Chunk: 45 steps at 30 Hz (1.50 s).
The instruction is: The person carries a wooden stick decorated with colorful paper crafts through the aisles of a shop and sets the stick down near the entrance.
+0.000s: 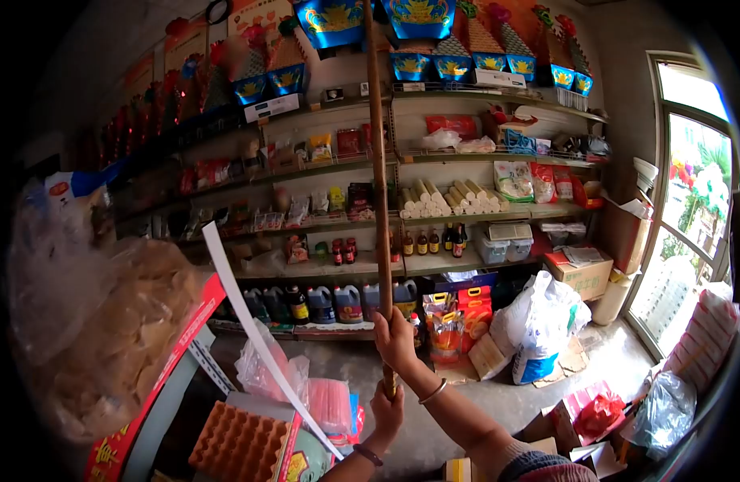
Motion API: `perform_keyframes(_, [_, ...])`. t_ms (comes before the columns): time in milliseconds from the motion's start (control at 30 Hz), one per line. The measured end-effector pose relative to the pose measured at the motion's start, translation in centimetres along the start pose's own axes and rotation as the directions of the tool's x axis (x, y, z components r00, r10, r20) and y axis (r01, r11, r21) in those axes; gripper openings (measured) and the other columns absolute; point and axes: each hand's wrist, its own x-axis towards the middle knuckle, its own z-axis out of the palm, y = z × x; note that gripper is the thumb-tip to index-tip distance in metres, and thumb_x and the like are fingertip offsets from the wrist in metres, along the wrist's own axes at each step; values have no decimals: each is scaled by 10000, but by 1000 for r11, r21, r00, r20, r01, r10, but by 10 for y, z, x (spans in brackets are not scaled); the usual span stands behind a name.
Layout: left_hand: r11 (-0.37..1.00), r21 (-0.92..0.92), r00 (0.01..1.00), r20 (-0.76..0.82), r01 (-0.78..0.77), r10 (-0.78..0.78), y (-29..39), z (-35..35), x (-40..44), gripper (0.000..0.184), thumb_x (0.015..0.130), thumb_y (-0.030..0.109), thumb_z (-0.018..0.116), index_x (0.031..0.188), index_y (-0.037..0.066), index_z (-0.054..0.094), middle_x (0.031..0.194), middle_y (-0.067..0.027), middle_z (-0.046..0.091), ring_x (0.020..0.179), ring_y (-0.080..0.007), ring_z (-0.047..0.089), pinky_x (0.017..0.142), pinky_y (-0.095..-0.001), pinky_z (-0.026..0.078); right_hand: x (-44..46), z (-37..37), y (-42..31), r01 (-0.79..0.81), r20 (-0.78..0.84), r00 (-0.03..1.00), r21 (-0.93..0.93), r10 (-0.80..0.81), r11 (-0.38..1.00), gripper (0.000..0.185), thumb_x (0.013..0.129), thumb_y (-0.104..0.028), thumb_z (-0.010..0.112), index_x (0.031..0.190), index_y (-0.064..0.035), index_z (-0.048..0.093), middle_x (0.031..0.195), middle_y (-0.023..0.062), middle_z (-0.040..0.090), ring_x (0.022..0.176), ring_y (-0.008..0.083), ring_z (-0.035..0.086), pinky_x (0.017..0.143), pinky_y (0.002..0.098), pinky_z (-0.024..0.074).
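Note:
A long wooden pole (379,177) stands almost upright in front of me, its top running out of view. My right hand (395,341), with a bangle at the wrist, is wrapped round its lower part. Just below, my left hand (387,411) closes round the pole's bottom end. High up, the pole passes between two shiny blue packages with gold patterns, a left one (330,22) and a right one (419,18). Whether its hidden tip touches anything cannot be seen.
Wall shelves (458,213) hold bottles, bags and rolled goods. A brown egg tray (240,440) and a large plastic bag (121,321) are at left. White sacks (540,321) stand on the floor, with cartons (578,273) behind. A glass door (691,193) is at right.

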Motion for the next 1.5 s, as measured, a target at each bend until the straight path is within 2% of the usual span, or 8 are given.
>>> perform_keyframes(333, [978, -141, 986, -94, -153, 141, -68, 68, 166, 322, 807, 221, 590, 1039, 7, 528, 822, -202, 608, 759, -375, 593, 635, -406, 460, 141, 60, 111, 50, 61, 997, -42, -47, 998, 246, 908, -241, 485, 798, -22, 482, 517, 11, 486, 455, 80, 477, 417, 260, 379])
perform_keyframes(367, [987, -132, 995, -64, -88, 80, -79, 72, 183, 315, 802, 220, 593, 1028, 10, 531, 796, -197, 608, 741, -377, 595, 627, -407, 460, 154, 66, 119, -28, 89, 995, -60, 34, 998, 245, 885, -243, 534, 827, -9, 491, 577, 149, 539, 521, 290, 562, 481, 349, 418])
perform_keyframes(500, [982, -146, 990, -90, -123, 111, -108, 90, 250, 298, 792, 211, 603, 1011, 18, 545, 793, -188, 621, 755, -371, 609, 657, -399, 477, 208, 95, 148, 12, 101, 995, -19, -10, 1000, 247, 888, -249, 529, 853, -7, 496, 586, 167, 538, 526, 315, 560, 481, 360, 415])
perform_keyframes(633, [973, -173, 986, -97, -150, 135, -118, 93, 302, 317, 784, 213, 615, 1035, 26, 566, 837, -182, 631, 794, -344, 622, 681, -394, 481, 251, 122, 180, 2, 140, 990, -5, -2, 1000, 246, 892, -253, 523, 880, -9, 494, 588, 159, 540, 519, 299, 567, 475, 359, 418])
perform_keyframes(767, [989, -113, 992, -95, -93, 82, -143, 98, 353, 299, 784, 148, 604, 1057, 30, 575, 891, -147, 642, 806, -276, 627, 714, -338, 473, 292, 144, 196, -73, 281, 960, 168, 23, 983, 236, 932, -228, 458, 925, 3, 503, 531, -1, 483, 445, 76, 476, 408, 237, 382])
perform_keyframes(1067, [954, -297, 997, -75, -37, 16, -186, 126, 472, 285, 822, -5, 558, 1107, -1, 540, 707, 23, 522, 514, -28, 395, 450, -196, 337, 430, 193, 258, -49, 361, 928, 361, -91, 931, 233, 947, -229, 403, 1022, -9, 428, 605, 52, 525, 452, 133, 537, 401, 276, 443])
perform_keyframes(1333, [982, -181, 992, -125, -55, 33, -207, 147, 539, 309, 817, -20, 545, 1124, 19, 531, 642, 62, 414, 507, -20, 343, 440, -190, 278, 488, 216, 304, -40, 363, 927, 332, -89, 942, 172, 933, -185, 436, 883, -26, 395, 590, 54, 520, 441, 144, 546, 381, 285, 455])
perform_keyframes(1500, [985, -173, 992, -115, 25, -45, -218, 158, 562, 329, 775, 92, 608, 1076, -18, 534, 680, -63, 552, 570, -108, 486, 551, -272, 431, 510, 218, 317, -22, 361, 927, 323, -102, 946, 172, 930, -182, 442, 899, -18, 401, 593, 61, 529, 446, 148, 555, 381, 285, 458])
